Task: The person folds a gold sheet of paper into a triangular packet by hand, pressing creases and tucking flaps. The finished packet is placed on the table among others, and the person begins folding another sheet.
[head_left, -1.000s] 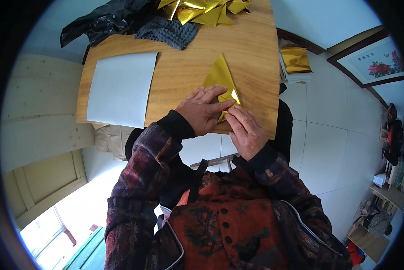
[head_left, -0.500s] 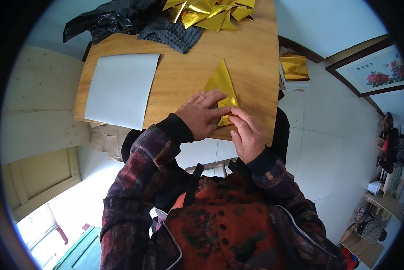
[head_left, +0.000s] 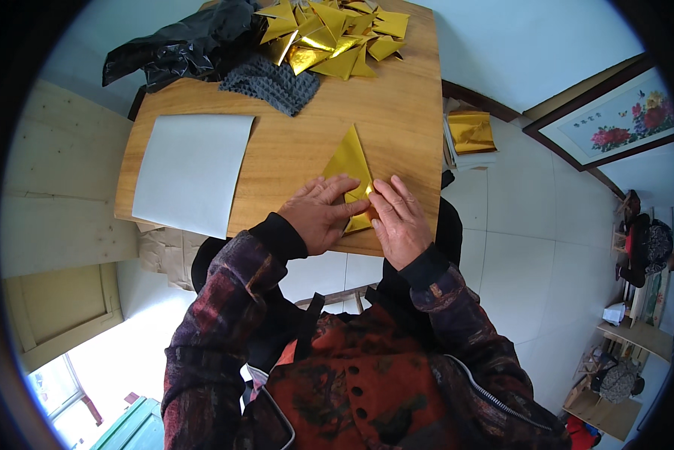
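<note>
A sheet of gold foil paper (head_left: pixel 347 156), folded to a tall narrow triangle, lies on the wooden table near its front edge, point facing away from me. Across its lower half my left hand (head_left: pixel 317 214) rests with fingers spread, pressing the paper flat. My right hand (head_left: pixel 401 223) is at the paper's right edge, its fingers stretched out and the fingertips on or beside that edge. Neither hand grasps anything. Part of the paper's lower left side is hidden under my left hand.
A pale grey-white sheet (head_left: pixel 193 174) lies at the table's left. Farther back are a dark grey textured cloth (head_left: pixel 271 84), a black plastic bag (head_left: pixel 179 46) and a heap of folded gold foil pieces (head_left: pixel 337 37). More gold paper (head_left: pixel 471 132) sits on a stack beyond the table's right edge.
The fingers of my right hand, bent at the paper's lower right earlier, have straightened and moved up along its right edge. My left hand stays on the paper. The view has shifted slightly.
</note>
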A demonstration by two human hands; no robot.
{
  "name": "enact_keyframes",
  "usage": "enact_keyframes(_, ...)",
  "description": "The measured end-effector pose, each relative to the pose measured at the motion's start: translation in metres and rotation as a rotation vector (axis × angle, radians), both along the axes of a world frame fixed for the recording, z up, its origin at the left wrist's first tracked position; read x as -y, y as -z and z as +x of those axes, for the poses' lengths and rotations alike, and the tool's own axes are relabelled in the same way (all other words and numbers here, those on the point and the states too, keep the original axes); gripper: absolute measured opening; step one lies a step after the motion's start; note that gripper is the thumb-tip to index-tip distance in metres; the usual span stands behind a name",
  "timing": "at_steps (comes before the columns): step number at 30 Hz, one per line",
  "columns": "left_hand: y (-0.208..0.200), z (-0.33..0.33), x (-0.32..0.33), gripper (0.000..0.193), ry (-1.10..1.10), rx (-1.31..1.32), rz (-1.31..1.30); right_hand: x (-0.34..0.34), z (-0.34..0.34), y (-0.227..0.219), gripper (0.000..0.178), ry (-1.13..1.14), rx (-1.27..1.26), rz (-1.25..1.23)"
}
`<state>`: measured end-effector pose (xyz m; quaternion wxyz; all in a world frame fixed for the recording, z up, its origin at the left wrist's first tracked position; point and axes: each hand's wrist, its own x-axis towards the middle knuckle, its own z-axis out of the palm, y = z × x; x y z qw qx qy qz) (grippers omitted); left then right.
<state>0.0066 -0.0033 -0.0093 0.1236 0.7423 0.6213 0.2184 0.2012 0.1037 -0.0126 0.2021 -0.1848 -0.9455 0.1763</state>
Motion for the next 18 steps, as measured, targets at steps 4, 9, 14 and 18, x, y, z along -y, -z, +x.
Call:
enact_keyframes(4, -0.0009, -0.0024, -0.0004, 0.056, 0.045, 0.011, -0.096, 0.0006, -0.0009, -0.0004, 0.044, 0.012, 0.043, 0.004)
enact_keyframes(9, -0.0008, -0.0034, -0.0004, 0.063, 0.055, 0.031, -0.094, -0.0013, 0.0011, 0.0021, 0.045, -0.006, 0.057, -0.070)
enact_keyframes(14, 0.0000, -0.0039, 0.0006, 0.060, 0.021, 0.164, -0.100, -0.0044, 0.0016, 0.0051, 0.046, -0.003, 0.091, -0.067)
enact_keyframes(18, -0.0001, -0.0060, 0.0032, 0.050, 0.012, 0.172, -0.113, -0.0041, 0.0025, 0.0050, 0.046, 0.009, 0.116, -0.049)
